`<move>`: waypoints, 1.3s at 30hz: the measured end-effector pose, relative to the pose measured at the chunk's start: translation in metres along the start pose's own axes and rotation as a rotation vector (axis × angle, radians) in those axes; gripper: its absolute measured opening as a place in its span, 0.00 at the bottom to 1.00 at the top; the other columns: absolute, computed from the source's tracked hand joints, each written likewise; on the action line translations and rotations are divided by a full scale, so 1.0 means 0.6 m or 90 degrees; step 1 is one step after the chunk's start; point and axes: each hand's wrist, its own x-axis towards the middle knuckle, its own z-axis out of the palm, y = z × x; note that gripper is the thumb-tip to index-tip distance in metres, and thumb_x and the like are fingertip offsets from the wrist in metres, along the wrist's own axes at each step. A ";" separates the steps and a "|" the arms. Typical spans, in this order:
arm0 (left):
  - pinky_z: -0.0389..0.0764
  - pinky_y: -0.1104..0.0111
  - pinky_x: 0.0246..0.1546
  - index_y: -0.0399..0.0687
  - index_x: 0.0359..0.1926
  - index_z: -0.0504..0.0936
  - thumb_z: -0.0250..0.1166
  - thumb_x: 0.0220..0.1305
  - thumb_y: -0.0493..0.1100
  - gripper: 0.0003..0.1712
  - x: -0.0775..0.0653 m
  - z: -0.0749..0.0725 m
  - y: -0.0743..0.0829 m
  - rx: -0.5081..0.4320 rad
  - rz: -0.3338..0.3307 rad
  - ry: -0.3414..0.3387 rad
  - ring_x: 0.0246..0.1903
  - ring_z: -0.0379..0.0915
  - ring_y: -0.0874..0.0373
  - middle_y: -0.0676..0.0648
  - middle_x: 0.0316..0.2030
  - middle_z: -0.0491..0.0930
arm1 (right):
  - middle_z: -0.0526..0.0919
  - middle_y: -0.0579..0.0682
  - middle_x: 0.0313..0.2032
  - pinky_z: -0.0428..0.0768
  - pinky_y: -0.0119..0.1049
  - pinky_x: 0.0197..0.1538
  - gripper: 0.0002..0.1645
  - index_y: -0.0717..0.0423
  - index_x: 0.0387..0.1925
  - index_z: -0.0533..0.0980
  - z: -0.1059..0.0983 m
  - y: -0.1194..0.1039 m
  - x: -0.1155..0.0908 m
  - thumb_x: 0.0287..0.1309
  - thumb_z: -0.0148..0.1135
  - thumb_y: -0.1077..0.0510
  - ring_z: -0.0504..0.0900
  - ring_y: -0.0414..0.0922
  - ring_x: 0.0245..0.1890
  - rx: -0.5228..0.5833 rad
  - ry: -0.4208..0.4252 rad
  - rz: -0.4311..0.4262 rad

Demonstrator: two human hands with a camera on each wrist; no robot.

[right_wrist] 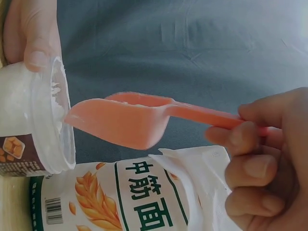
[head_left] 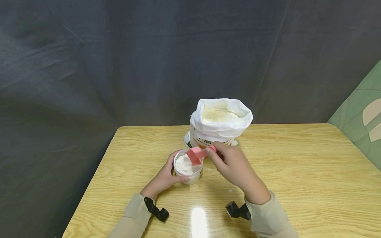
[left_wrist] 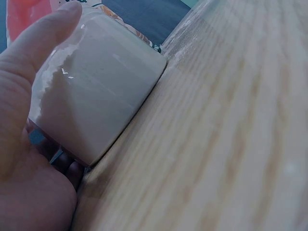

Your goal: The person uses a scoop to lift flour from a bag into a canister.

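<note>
A clear plastic tub (head_left: 192,178) holding white flour stands on the table, its side bearing a dark label in the right wrist view. My left hand (head_left: 165,177) grips it around the side, thumb toward me and fingers behind. In my right hand (head_left: 235,165) the handle of a pink scoop (right_wrist: 130,120) is pinched between thumb and fingers. The scoop's bowl hangs over the tub's mouth, tilted, with its tip close to the rim. Just behind stands an open white flour bag (head_left: 221,129) with a rolled-down top, full of pale flour.
The wooden table (head_left: 297,165) stretches out to both sides, with a few specks of flour near the tub. A dark cloth (head_left: 178,59) hangs behind it. At the far right there is a green patterned surface (head_left: 366,132).
</note>
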 end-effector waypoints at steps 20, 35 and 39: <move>0.45 0.48 0.75 0.57 0.77 0.55 0.81 0.50 0.41 0.59 0.002 -0.001 -0.003 -0.016 0.002 -0.007 0.75 0.50 0.50 0.47 0.74 0.59 | 0.67 0.50 0.09 0.61 0.31 0.13 0.22 0.66 0.21 0.73 -0.031 -0.010 0.003 0.73 0.55 0.60 0.64 0.40 0.10 0.363 0.250 0.207; 0.45 0.48 0.75 0.56 0.77 0.55 0.82 0.49 0.40 0.59 0.000 0.001 -0.001 -0.017 0.001 0.005 0.74 0.51 0.50 0.46 0.73 0.61 | 0.66 0.48 0.08 0.47 0.34 0.13 0.18 0.64 0.21 0.79 -0.065 -0.001 0.007 0.70 0.56 0.66 0.60 0.39 0.08 0.538 0.420 0.122; 0.45 0.48 0.75 0.56 0.77 0.55 0.82 0.49 0.40 0.60 0.001 0.003 0.000 -0.009 -0.003 0.009 0.75 0.50 0.50 0.47 0.74 0.60 | 0.66 0.48 0.08 0.47 0.33 0.14 0.19 0.68 0.20 0.76 -0.079 0.005 0.017 0.69 0.57 0.67 0.59 0.40 0.08 0.562 0.474 0.068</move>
